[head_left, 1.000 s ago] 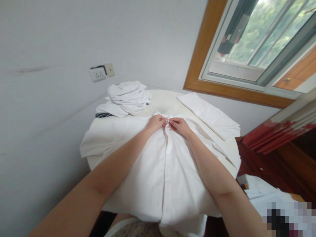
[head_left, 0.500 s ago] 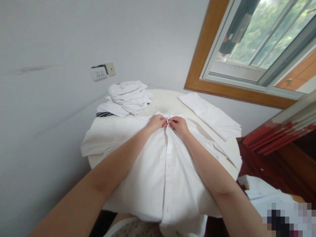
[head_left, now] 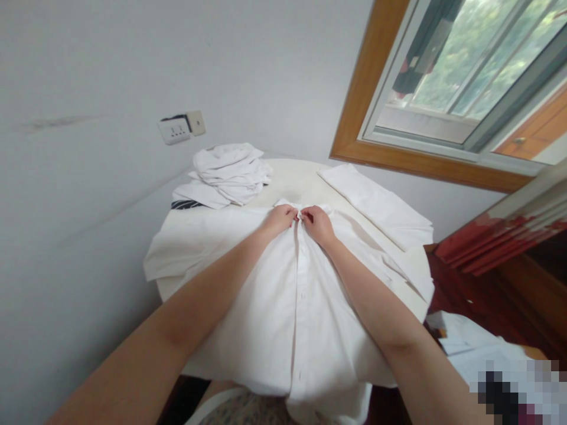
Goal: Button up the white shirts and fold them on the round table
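Note:
A white button-up shirt (head_left: 261, 319) lies front up across the round table, its collar end away from me and its hem hanging over the near edge. Its button placket (head_left: 302, 283) runs down the middle. My left hand (head_left: 283, 217) pinches the fabric near the collar, at the left side of the front opening. Close beside it, my right hand (head_left: 316, 223) pinches the other front edge at the same spot. The fingertips almost meet; any button between them is too small to make out.
A crumpled pile of white clothes (head_left: 230, 171) sits at the back left of the table (head_left: 292, 177). A folded white garment (head_left: 376, 206) lies at the right. Beyond are a wall socket (head_left: 174, 130), a window (head_left: 443, 77) and a red-and-white curtain (head_left: 487, 242). More pale clothes (head_left: 469, 342) lie lower right.
The fingertips of both hands have shifted slightly at the collar, and the right fingers look a little more spread. The shirt has stayed in place.

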A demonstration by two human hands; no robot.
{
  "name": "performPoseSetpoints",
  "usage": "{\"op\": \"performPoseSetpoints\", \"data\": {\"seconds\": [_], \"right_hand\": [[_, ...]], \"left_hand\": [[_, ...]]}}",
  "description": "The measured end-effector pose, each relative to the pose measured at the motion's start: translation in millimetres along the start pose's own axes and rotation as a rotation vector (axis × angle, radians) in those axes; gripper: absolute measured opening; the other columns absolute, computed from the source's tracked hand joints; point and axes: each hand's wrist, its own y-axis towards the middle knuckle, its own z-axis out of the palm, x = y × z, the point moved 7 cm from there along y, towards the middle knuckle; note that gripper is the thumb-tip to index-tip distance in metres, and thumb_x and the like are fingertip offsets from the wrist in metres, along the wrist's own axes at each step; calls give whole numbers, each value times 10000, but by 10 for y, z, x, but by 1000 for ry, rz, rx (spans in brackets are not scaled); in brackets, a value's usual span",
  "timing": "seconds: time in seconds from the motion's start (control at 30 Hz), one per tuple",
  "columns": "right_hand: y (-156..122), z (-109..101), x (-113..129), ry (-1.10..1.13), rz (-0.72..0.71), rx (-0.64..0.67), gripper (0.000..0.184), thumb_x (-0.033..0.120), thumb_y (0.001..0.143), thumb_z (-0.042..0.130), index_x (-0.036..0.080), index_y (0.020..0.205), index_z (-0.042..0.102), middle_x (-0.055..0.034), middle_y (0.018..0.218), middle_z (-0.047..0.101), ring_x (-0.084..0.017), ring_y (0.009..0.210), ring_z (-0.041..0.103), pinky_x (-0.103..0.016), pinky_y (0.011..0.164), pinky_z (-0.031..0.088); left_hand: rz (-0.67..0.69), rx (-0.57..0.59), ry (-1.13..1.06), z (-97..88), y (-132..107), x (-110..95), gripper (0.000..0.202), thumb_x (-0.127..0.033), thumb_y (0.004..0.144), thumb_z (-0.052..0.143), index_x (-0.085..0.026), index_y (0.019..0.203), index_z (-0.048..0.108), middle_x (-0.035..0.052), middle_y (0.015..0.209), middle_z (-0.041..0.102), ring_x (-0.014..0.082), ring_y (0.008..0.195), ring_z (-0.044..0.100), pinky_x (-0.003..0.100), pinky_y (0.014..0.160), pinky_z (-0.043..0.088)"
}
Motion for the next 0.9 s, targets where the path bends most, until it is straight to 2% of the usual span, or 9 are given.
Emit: {"op": "performPoseSetpoints", "data": {"seconds": [0.13, 0.4, 0.63, 0.73, 0.9], "right_hand": [[3, 17, -1, -12, 1, -8, 183, 173, 867, 505, 153, 926, 677, -85, 874, 640, -195, 845, 561, -300, 805, 422], [13, 57, -22, 52, 25, 11, 192, 177, 838, 517, 152, 930, 684, -61, 830, 615, -179, 788, 547, -288, 761, 427], [-22, -33, 42, 126, 56, -45, 197, 208, 845, 523, 152, 923, 695, -69, 859, 661, -174, 802, 571, -283, 782, 431], [-33, -36, 7, 201, 113, -43, 179, 242, 857, 519, 165, 882, 679, -55, 851, 678, -163, 773, 583, -269, 752, 430], [-8, 38, -93, 259, 256, 7, 229, 348, 910, 480, 175, 828, 606, -7, 670, 624, -141, 628, 550, -246, 639, 390]], "left_hand": [[50, -12, 26, -13, -26, -47, 357, -423, 888, 465, -155, 807, 685, 21, 657, 660, 143, 627, 584, 231, 603, 413], [26, -5, 151, -26, -73, -105, 295, -319, 911, 437, -156, 848, 676, 32, 689, 674, 155, 701, 614, 228, 651, 422], [-24, -88, 247, -33, -107, -137, 255, -275, 935, 415, -165, 968, 642, 95, 1020, 691, 193, 938, 620, 264, 797, 434], [-6, -62, 212, -8, -66, -95, 257, -263, 935, 402, -157, 974, 632, 99, 1013, 688, 202, 946, 617, 282, 814, 440], [65, 5, 82, 27, 23, -19, 228, -261, 908, 431, -164, 912, 638, 66, 950, 694, 183, 903, 621, 266, 798, 457]]}}
